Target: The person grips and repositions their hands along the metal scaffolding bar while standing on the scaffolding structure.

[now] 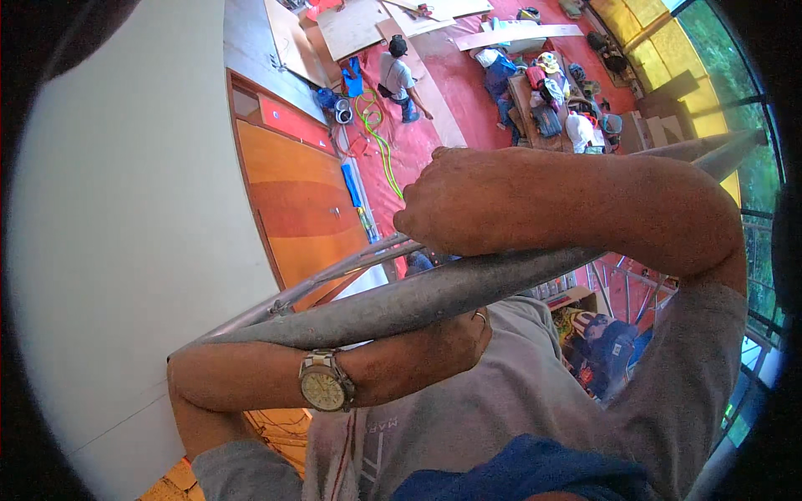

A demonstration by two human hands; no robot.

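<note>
A thick grey metal pipe [401, 292] crosses in front of me, with thinner rails beside it. My right forearm lies along its upper side, and my right hand [443, 196] hangs above it with fingers curled; what they hold, if anything, is hidden. My left forearm, wearing a metal wristwatch [326, 384], lies against the pipe's lower side. My left hand [455, 342], a ring on one finger, is closed near my grey shirt, its fingertips out of sight.
Below, a person [397, 79] walks on the red floor among boards [351, 25], green hoses [384, 154] and piled bags [547, 100]. An orange door [296, 209] sits in the wall at left. Metal scaffold parts [626, 284] and yellow sheeting [647, 63] are at right.
</note>
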